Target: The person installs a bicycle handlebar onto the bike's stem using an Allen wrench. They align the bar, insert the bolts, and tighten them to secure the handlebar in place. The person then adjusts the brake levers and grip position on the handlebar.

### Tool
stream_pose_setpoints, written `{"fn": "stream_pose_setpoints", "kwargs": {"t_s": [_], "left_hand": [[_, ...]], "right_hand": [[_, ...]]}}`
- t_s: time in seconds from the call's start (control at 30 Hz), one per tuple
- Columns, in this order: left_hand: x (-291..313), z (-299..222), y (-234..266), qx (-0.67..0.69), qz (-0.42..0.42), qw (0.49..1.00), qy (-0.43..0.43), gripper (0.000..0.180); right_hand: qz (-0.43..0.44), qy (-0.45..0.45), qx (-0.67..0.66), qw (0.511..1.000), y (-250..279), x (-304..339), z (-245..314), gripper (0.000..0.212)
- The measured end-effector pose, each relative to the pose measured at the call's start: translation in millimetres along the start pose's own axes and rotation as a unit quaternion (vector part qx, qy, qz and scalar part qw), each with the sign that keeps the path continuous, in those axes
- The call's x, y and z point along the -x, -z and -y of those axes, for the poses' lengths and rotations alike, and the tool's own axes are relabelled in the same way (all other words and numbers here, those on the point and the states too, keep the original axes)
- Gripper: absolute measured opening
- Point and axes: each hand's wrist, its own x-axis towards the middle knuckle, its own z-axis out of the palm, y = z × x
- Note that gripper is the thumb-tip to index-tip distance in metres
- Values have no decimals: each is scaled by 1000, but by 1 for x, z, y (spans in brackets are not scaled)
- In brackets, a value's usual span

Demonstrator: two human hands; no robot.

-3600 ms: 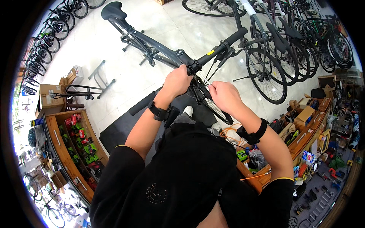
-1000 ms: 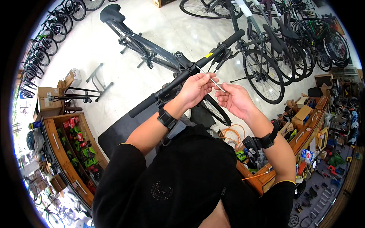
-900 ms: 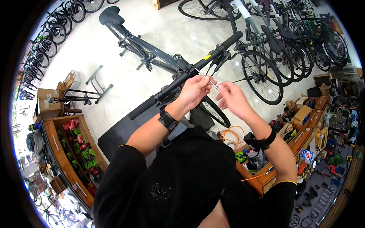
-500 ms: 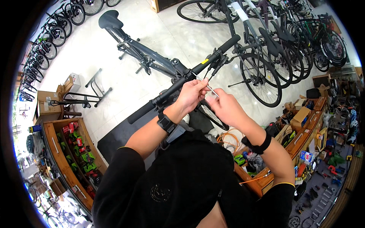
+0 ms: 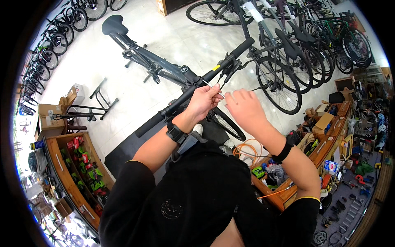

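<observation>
A dark bicycle (image 5: 158,61) stands before me, its handlebar (image 5: 175,106) running across under my hands. Between thumb and fingers, my left hand (image 5: 202,101) pinches a thin silvery rod-shaped tool (image 5: 221,94). The tool's far end reaches the stem clamp (image 5: 198,82) at the middle of the bar; its exact seat is too small to tell. Just right of the tool's near end is my right hand (image 5: 247,110), fingers loosely bent and apart, with nothing visible in it. Brake levers and cables (image 5: 230,70) hang beside the right grip. Below the bar, the front wheel (image 5: 226,123) shows partly.
Rows of bicycles (image 5: 284,78) stand at the right and far left. A black stand (image 5: 92,109) is on the tiled floor at left. Wooden drawers (image 5: 68,168) flank me at left, a cluttered wooden bench (image 5: 325,146) at right. An orange hose (image 5: 252,150) coils near the bench.
My right hand has come off the tool's near end, its fingers lifting and spreading. My left hand keeps its pinch on the tool. The whole view has shifted slightly.
</observation>
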Motion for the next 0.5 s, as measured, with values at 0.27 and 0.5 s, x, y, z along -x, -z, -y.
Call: {"fn": "stream_pose_setpoints", "kwargs": {"t_s": [0.27, 0.5], "left_hand": [[-1, 6, 11, 34, 63, 997, -31, 28], [1, -4, 17, 71, 77, 994, -16, 26]], "right_hand": [[26, -351, -365, 862, -46, -11, 21, 22], [188, -405, -598, 665, -25, -20, 20, 32]]}}
